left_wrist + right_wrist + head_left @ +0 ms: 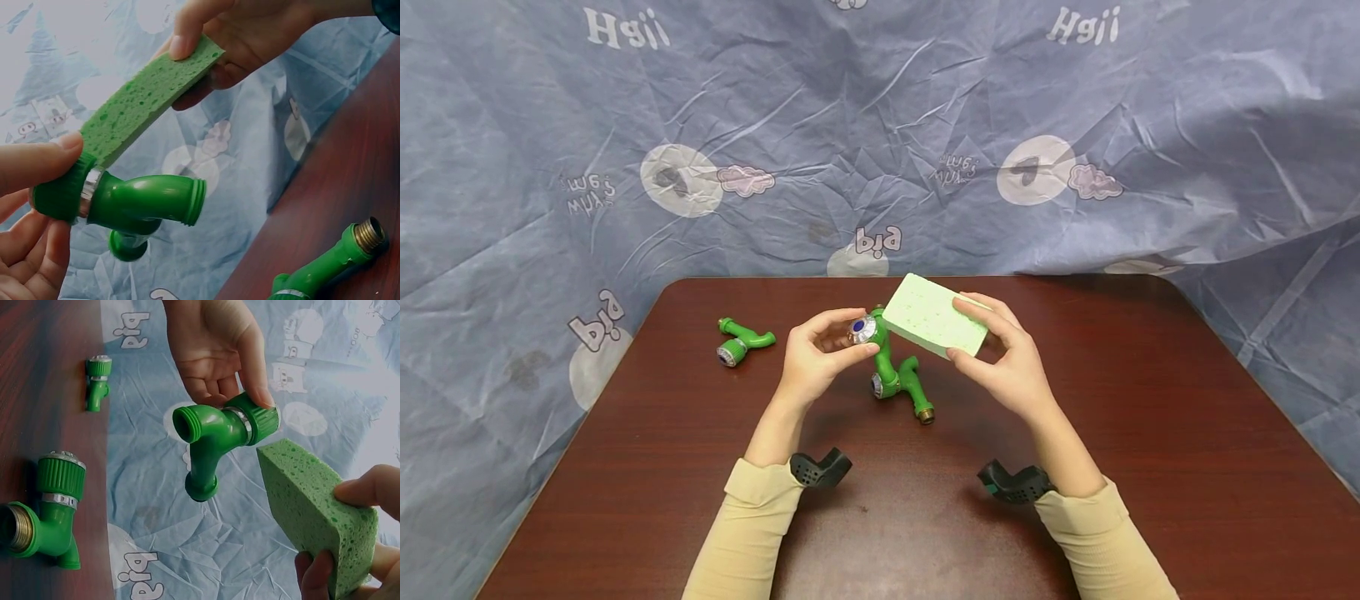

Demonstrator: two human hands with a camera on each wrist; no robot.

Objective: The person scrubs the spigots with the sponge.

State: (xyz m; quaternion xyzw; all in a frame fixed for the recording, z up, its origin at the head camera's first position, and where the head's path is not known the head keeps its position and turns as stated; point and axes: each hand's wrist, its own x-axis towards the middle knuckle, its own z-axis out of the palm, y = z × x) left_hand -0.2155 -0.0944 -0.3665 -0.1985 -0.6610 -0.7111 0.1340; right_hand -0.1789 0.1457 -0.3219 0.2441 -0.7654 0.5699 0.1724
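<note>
At the table's [647,467] far left lies a small green tap [752,340], its silver-rimmed handle toward the person; next comes the left hand [820,354], thumb and fingers pinching the handle of a second tap [882,342], held up off the wood; from the head this handle shows a blue centre, while the right wrist view gives its ribbed green side and the tap's threaded mouth — neither plain from above.

Just below it a third tap [910,386] lies on the table; from the head its end is only a brassy tip, but both wrist views show the screw thread there.

Then a pale green sponge [934,317], its left end right by the raised tap; I cannot tell whether they touch; it looks almost smooth from above, yet both wrist views bring out its pores and thickness. At its right end the right hand [1011,362] grips it, thumb on one side, fingertips on the other; behind everything hangs a creased blue-grey printed cloth [850,108].
</note>
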